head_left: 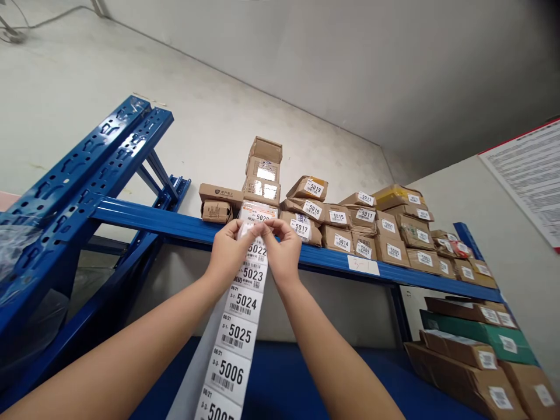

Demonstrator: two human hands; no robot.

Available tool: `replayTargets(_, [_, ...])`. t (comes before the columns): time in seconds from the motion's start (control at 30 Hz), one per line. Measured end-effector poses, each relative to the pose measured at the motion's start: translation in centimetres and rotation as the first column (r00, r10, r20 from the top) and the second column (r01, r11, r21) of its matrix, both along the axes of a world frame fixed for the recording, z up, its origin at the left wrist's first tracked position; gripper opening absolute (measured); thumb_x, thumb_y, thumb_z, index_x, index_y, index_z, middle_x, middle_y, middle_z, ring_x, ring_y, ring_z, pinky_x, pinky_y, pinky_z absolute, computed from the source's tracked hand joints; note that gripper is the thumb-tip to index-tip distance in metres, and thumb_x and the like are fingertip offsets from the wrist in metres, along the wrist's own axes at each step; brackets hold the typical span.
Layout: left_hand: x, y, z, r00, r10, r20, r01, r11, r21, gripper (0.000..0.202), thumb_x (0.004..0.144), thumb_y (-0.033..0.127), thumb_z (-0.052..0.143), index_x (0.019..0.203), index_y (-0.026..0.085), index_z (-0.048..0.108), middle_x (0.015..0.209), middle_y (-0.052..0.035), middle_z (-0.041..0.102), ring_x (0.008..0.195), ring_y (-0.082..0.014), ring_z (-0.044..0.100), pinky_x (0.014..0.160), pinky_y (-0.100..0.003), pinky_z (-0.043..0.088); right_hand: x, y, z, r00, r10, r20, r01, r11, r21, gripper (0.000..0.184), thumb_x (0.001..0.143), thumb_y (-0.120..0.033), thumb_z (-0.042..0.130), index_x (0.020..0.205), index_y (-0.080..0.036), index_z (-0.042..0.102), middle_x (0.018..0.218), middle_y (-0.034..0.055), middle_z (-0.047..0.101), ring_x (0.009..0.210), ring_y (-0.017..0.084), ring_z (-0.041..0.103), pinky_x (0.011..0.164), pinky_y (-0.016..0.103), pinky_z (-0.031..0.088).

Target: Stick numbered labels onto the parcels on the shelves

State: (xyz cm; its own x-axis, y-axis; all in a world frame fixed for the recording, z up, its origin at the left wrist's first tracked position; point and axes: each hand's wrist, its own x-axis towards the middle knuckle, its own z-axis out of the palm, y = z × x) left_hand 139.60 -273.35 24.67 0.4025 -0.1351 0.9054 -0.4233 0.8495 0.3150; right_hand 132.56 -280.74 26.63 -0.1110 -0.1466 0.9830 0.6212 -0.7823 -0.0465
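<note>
A long strip of white printed labels (pixel 240 332) hangs down toward me, numbered 5022, 5023, 5024, 5025, 5006 and on. My left hand (pixel 230 248) pinches the strip's upper end from the left side. On the other edge, my right hand (pixel 282 248) grips the same end, thumbs and fingertips of both hands close together. Just behind the fingertips is a box bearing a label (pixel 259 212) that reads 5020, at the bottom of a stack of cardboard boxes (pixel 262 169). Whether my fingers touch that box cannot be made out.
Blue shelf beam (pixel 175 224) runs across, carrying labelled parcels (pixel 336 236) to the right and small boxes (pixel 217 211) to the left. A blue upright frame (pixel 100 169) rises at left. More boxes (pixel 464 367) fill the lower shelf at right. A notice (pixel 529 181) hangs on the wall.
</note>
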Motion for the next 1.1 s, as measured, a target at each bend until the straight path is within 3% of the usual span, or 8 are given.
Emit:
replayTargets(0.1, [0.2, 0.5, 0.2, 0.995, -0.103, 0.004, 0.101, 0.984, 0.145, 0.031, 0.059, 0.036, 0.078, 0.079, 0.017, 0.064, 0.068, 0.0002, 0.065, 0.053, -0.0113, 0.055, 0.049, -0.023, 0.043, 0.0, -0.6, 2.2, 0.998, -0.059, 0.029, 0.061, 0.995, -0.074, 0.013, 0.07, -0.03, 0.068, 0.07, -0.018, 0.064, 0.069, 0.0013, 0.064, 0.064, 0.015, 0.057, 0.061, 0.029, 0.047])
replayTargets(0.3, [2.0, 0.9, 0.8, 0.998, -0.006, -0.06, 0.017, 0.985, 0.173, 0.029, 0.062, 0.042, 0.074, 0.069, 0.015, 0.065, 0.065, -0.0031, 0.067, 0.054, -0.0134, 0.058, 0.049, -0.024, 0.045, 1.4, -1.4, 9.3, 0.96, -0.262, 0.094, 0.272, 0.955, -0.116, 0.01, 0.072, -0.028, 0.066, 0.07, -0.018, 0.064, 0.069, 0.0015, 0.066, 0.062, 0.015, 0.058, 0.064, 0.03, 0.048])
replayTargets(0.43, [3.0, 0.8, 0.5, 0.998, 0.042, -0.054, -0.03, 0.978, 0.206, 0.031, 0.067, 0.047, 0.069, 0.071, 0.016, 0.066, 0.066, -0.0033, 0.068, 0.055, -0.0142, 0.059, 0.05, -0.024, 0.045, 2.2, -2.1, 12.7, 0.836, -0.548, 0.041, 0.548, 0.826, -0.129, 0.009, 0.075, -0.025, 0.063, 0.07, -0.018, 0.063, 0.068, 0.0009, 0.064, 0.064, 0.015, 0.057, 0.065, 0.029, 0.045])
replayTargets(0.87, [3.4, 0.9, -0.5, 0.994, 0.101, 0.048, -0.109, 0.975, 0.193, 0.031, 0.071, 0.047, 0.064, 0.064, 0.016, 0.062, 0.055, -0.0012, 0.061, 0.049, -0.0136, 0.054, 0.046, -0.024, 0.041, 0.9, -2.3, 13.8, 0.535, -0.845, 0.029, 0.83, 0.518, -0.205, 0.022, 0.07, -0.02, 0.069, 0.092, -0.019, 0.063, 0.094, 0.0103, 0.056, 0.081, 0.025, 0.056, 0.077, 0.043, 0.042])
replayTargets(0.93, [3.4, 0.8, -0.5, 0.994, 0.095, 0.053, -0.103, 0.978, 0.182, 0.032, 0.071, 0.047, 0.064, 0.063, 0.017, 0.061, 0.055, -0.001, 0.06, 0.049, -0.0135, 0.053, 0.045, -0.024, 0.04, 0.2, -1.8, 12.9, 0.581, -0.81, 0.076, 0.809, 0.565, -0.161, 0.023, 0.07, -0.026, 0.071, 0.09, -0.019, 0.062, 0.099, 0.0113, 0.055, 0.082, 0.024, 0.057, 0.075, 0.042, 0.044])
replayTargets(0.97, [3.3, 0.8, -0.5, 0.994, 0.093, 0.054, -0.102, 0.979, 0.177, 0.032, 0.072, 0.047, 0.063, 0.062, 0.017, 0.061, 0.055, -0.001, 0.061, 0.049, -0.0134, 0.053, 0.045, -0.024, 0.04, -0.2, -1.4, 12.2, 0.671, -0.738, 0.065, 0.736, 0.655, -0.17, 0.021, 0.074, -0.033, 0.067, 0.087, -0.018, 0.061, 0.096, 0.0106, 0.056, 0.081, 0.022, 0.057, 0.072, 0.039, 0.045])
replayTargets(1.03, [3.3, 1.0, -0.6, 0.994, 0.093, 0.054, -0.101, 0.981, 0.166, 0.032, 0.072, 0.047, 0.063, 0.063, 0.017, 0.061, 0.056, -0.0009, 0.061, 0.049, -0.013, 0.053, 0.045, -0.024, 0.04, -1.2, -0.8, 10.4, 0.869, -0.483, -0.105, 0.448, 0.859, -0.247, 0.032, 0.084, -0.049, 0.051, 0.086, -0.019, 0.061, 0.086, 0.0084, 0.06, 0.076, 0.019, 0.057, 0.063, 0.033, 0.046])
replayTargets(1.1, [3.2, 1.2, -0.6, 0.994, 0.09, 0.055, -0.097, 0.983, 0.156, 0.031, 0.073, 0.047, 0.062, 0.065, 0.017, 0.063, 0.058, -0.0009, 0.062, 0.049, -0.0127, 0.053, 0.046, -0.024, 0.04, -1.8, -0.4, 8.2, 0.906, -0.229, -0.357, 0.133, 0.952, -0.274, 0.042, 0.082, -0.058, 0.047, 0.088, -0.02, 0.061, 0.082, 0.0068, 0.063, 0.07, 0.017, 0.058, 0.052, 0.029, 0.044])
